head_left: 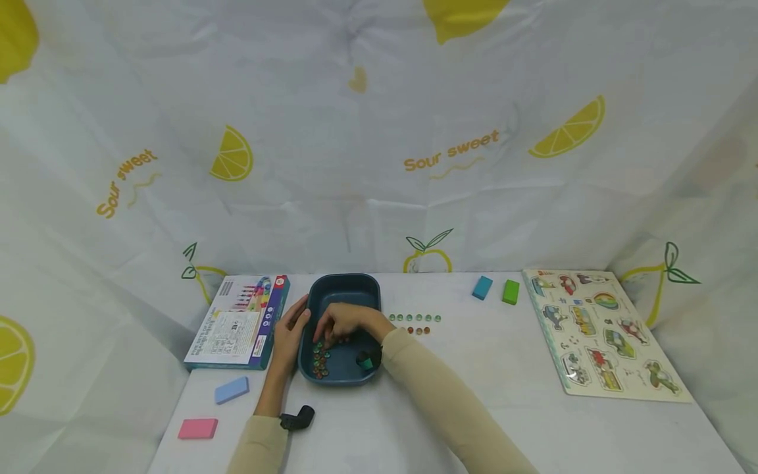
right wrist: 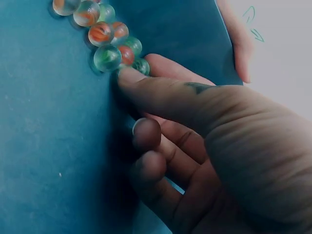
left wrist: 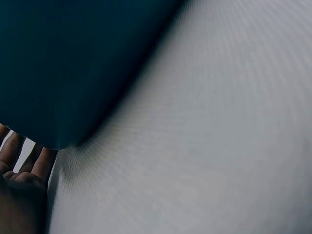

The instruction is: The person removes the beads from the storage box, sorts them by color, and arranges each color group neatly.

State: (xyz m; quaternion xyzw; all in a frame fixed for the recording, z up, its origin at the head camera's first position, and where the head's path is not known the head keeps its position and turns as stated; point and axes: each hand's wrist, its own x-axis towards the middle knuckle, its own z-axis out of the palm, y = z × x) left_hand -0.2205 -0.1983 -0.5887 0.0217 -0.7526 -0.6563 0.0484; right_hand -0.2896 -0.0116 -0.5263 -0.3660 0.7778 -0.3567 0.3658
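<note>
In the head view, a dark blue tray (head_left: 346, 366) is set on the counter (head_left: 533, 355), with a cluster of marbles (head_left: 320, 366) gathered on its floor along the left side; a green row (head_left: 418, 317) and an orange row (head_left: 418, 330) are laid out just beside the tray's right wall; the outside of the left wall is touched by the left hand (head_left: 287, 334), its fingers loosely extended; the right hand (head_left: 346, 319) is held inside the tray, at the far end of the cluster.

In the left wrist view, mostly the tray's outer wall and the counter are shown; the left hand's fingers are seen slightly spread beside the wall; the tray is judged light, stiff and easily slid, best steadied by the wall.

In the right wrist view, a green marble (right wrist: 142, 67) is pinched between the right hand's thumb and forefinger, how firmly cannot be told; the other fingers are loosely curled; the marbles, seemingly clear glass with coloured swirls, are judged light, hard, slick and ready to roll, hardly fragile; they are best gripped singly across the widest part, since neighbours are easily nudged.
</note>
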